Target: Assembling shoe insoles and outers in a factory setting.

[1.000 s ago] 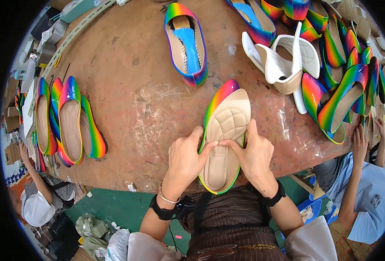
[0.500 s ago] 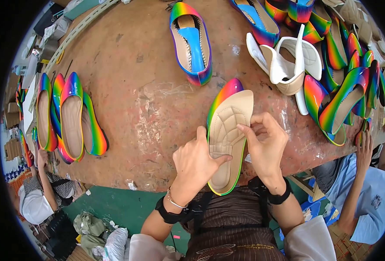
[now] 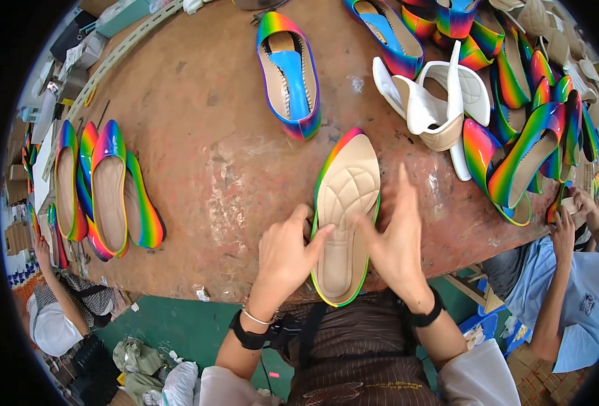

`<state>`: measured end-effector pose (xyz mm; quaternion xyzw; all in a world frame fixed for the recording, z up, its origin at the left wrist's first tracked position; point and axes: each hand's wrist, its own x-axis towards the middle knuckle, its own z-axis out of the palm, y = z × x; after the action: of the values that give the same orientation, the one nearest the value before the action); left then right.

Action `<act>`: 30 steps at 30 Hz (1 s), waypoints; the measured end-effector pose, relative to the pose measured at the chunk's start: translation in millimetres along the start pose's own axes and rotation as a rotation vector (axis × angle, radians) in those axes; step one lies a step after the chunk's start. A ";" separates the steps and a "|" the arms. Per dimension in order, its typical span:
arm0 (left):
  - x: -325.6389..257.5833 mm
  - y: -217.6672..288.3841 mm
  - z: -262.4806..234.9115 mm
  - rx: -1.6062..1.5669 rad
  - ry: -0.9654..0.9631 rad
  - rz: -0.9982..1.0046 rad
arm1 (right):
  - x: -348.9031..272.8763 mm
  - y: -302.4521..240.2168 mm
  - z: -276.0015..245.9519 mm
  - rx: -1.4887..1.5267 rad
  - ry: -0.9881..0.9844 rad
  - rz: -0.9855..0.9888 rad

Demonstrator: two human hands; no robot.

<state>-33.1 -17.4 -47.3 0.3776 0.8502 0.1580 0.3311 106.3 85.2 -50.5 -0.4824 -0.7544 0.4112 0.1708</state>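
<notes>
A rainbow-coloured flat shoe point(image 3: 330, 157) lies in front of me, its pointed toe facing away. A beige quilted insole point(image 3: 348, 193) lies over it, its front end covering much of the toe. My left hand point(image 3: 280, 249) grips the shoe's left side, thumb over the rim and fingers tucked beneath the edge. On the other side, my right hand point(image 3: 399, 249) is open with fingers stretched forward, slightly blurred. Its thumb reaches over the insole's middle; whether it presses there is hard to tell.
Finished rainbow shoes point(image 3: 110, 196) stand at the left. A shoe with a blue strip inside point(image 3: 289, 74) lies ahead. White insoles point(image 3: 434, 101) and a heap of rainbow shoes point(image 3: 526, 155) fill the right. Co-workers sit at both sides of the table point(image 3: 177, 169).
My right hand has let go of the insole's front edge and spread its fingers. The insole's front has swung left, more in line with the shoe. My left hand still holds the shoe's side.
</notes>
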 end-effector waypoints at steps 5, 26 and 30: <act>14.7 -0.1 -2.0 -0.056 0.139 0.170 | 1.7 -6.8 3.4 -0.321 -0.064 -0.081; -42.9 4.1 36.0 -0.502 0.329 0.195 | 55.9 -15.0 -8.8 0.098 0.121 -0.193; -74.9 -6.8 62.2 -0.421 0.313 0.404 | 34.7 -40.8 -30.3 0.096 -0.153 -0.128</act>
<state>42.8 -76.7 -63.1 0.4329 0.7473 0.4488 0.2295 85.7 121.1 -5.0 -0.3917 -0.7739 0.4708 0.1614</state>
